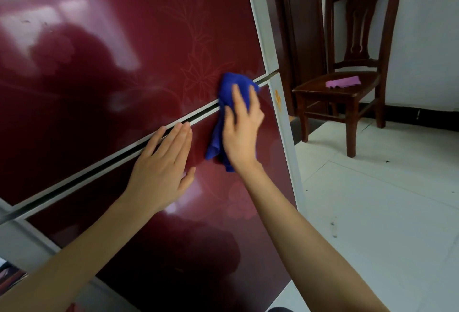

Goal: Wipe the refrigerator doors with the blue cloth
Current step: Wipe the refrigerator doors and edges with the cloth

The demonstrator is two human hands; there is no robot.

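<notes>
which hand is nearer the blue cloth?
Right. The right hand presses flat on the blue cloth; the left hand lies bare on the lower door, beside it.

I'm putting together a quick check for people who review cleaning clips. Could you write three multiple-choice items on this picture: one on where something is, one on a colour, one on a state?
1. Where does the blue cloth sit?
A. On the chair seat
B. Over the gap between the upper door and the lower door
C. On the floor

2. What colour is the cloth lying on the wooden chair?
A. Purple
B. Green
C. Yellow

3. How is the left hand placed?
A. Closed in a fist
B. Pinching the cloth
C. Flat and open on the lower door

Key:
1 B, the right hand presses it across the gap near the doors' right edge.
2 A, the purple cloth rests on the seat.
3 C, its fingers lie spread on the lower door, reaching the gap and holding nothing.
</notes>
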